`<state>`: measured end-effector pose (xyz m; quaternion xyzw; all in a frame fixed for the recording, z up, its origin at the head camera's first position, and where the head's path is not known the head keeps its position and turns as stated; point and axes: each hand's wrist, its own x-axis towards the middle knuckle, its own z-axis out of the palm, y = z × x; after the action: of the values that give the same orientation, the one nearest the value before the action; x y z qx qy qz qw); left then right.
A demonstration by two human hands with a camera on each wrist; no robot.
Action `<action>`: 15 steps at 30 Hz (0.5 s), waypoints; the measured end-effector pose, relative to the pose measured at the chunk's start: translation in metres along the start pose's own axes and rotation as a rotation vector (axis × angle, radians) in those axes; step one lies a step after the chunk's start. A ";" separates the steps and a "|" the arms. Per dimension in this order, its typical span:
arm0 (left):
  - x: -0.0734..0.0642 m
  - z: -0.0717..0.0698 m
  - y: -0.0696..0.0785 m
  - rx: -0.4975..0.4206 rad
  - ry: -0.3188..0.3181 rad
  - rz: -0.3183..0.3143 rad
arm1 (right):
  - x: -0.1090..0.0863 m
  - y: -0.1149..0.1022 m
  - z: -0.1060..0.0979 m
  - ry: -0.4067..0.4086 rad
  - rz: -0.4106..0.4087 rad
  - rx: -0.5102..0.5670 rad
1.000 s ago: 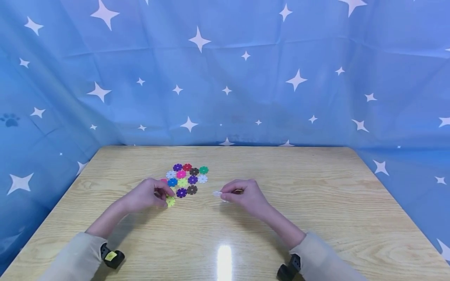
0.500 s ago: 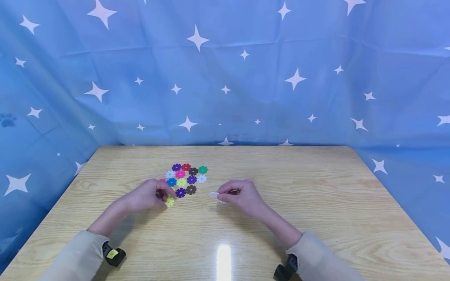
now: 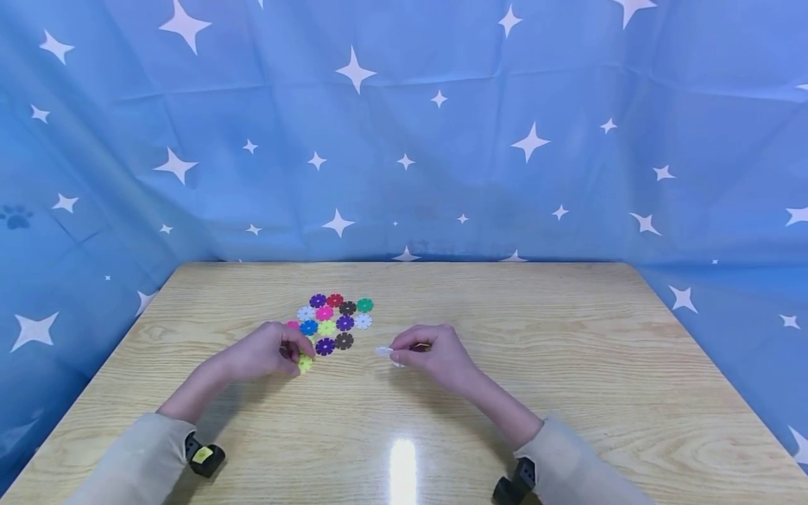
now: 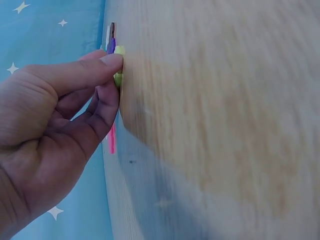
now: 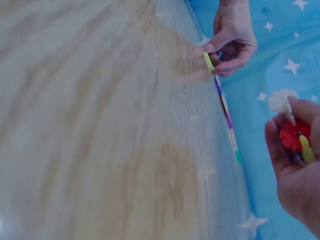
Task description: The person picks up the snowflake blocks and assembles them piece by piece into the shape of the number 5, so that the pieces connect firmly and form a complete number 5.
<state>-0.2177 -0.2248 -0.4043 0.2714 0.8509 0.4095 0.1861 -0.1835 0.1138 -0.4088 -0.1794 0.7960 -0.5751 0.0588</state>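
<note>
My left hand [image 3: 268, 353] pinches a yellow-green notched plastic disc [image 3: 306, 363] lying at the near left end of a group of flat discs. In the left wrist view the thumb lies on that disc close to the tabletop. My right hand [image 3: 437, 353] is held over the table, right of the group. It grips several joined discs: a white disc [image 5: 281, 99] sticks out past the fingertips, and a red disc [image 5: 292, 134] and a yellow piece [image 5: 306, 149] show inside the hand. How these pieces join is partly hidden by the fingers.
Beyond the left hand lie several loose discs, among them a blue disc [image 3: 308, 327], a dark brown disc [image 3: 344, 341], a red disc [image 3: 335, 300] and a green disc [image 3: 365, 305]. A starry blue curtain [image 3: 442, 175] stands behind the wooden table [image 3: 536, 330].
The right hand with its joined discs has shifted slightly left. The left hand stays at the yellow-green disc, and the loose discs lie as before.
</note>
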 end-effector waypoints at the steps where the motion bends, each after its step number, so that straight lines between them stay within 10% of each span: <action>1: 0.000 0.000 0.000 0.005 0.001 0.000 | 0.000 0.001 0.000 -0.001 -0.001 0.003; 15: -0.004 0.005 -0.005 0.066 0.083 0.000 | -0.002 0.000 -0.002 0.005 0.011 -0.003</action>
<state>-0.2135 -0.2273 -0.4107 0.2600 0.8710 0.3921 0.1415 -0.1823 0.1163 -0.4086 -0.1735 0.7979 -0.5742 0.0597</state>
